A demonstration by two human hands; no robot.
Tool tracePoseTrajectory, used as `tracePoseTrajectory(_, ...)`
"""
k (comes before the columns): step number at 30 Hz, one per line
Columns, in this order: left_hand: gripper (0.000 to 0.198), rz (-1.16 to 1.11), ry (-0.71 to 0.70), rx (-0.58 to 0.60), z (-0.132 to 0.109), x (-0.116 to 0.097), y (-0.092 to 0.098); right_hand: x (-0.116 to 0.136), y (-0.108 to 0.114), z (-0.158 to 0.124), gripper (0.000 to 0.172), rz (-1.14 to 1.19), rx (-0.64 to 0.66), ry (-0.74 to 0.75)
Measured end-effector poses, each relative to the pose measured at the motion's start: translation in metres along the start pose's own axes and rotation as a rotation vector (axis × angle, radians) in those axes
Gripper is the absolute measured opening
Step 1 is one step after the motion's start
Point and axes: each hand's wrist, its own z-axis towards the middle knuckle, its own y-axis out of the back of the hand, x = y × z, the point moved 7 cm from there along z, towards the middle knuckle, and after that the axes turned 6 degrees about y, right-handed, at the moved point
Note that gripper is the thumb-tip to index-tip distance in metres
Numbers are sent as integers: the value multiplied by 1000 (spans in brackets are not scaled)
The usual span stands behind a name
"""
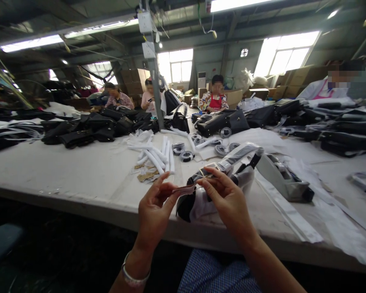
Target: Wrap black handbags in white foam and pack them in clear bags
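My left hand (155,207) and my right hand (227,199) are raised over the near edge of the white table (64,171). Both pinch a thin strip of clear tape or film (186,188) stretched between them. The strip lies against a long black strap wrapped in clear plastic (232,159), which rises to the right. Under my right hand sits a black bag part in white wrapping (198,205). A bracelet circles my left wrist.
A grey tape dispenser (285,179) stands right of my hands. White paper rolls (158,154), tape reels (186,154) and small brown tags (144,175) lie ahead. Black bags (88,128) are heaped across the far table. Several seated people work at the back.
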Motion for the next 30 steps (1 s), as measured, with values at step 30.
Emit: tracePoseTrajectory(30, 81, 556, -45, 77, -22, 79, -40, -52, 52, -8, 40, -105, 95, -140)
